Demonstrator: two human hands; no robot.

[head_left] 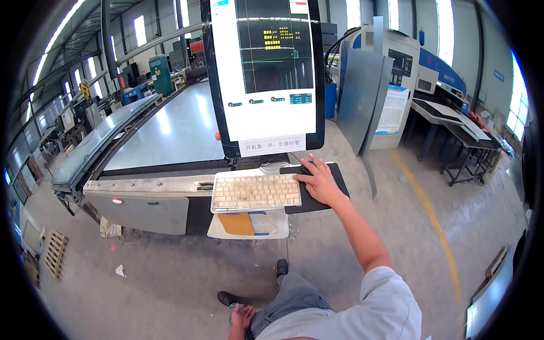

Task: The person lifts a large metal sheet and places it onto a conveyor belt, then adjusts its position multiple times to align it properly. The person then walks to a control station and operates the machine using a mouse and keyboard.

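My right hand (pixel 320 184) rests over a dark computer mouse (pixel 306 166), its fingers wrapped on it and mostly covering it. Under both lies a black mouse pad (pixel 334 180). Just left of the pad, a worn, yellowed keyboard (pixel 255 191) sits on a small shelf. Above the keyboard stands a tall monitor (pixel 272 116) showing a dark drawing area with small yellow shapes and a white panel below. Down beside my leg hangs my left hand (pixel 242 316), palm partly showing, fingers loosely bent and apart, with nothing in it.
A machine bed bearing a large shiny metal sheet (pixel 164 133) extends to the left. To the right are a grey panel (pixel 362 96), a control cabinet (pixel 394 73) and a wheeled table (pixel 464 144). A yellow line (pixel 428 209) crosses the floor; a wooden pallet (pixel 55 252) lies far left.
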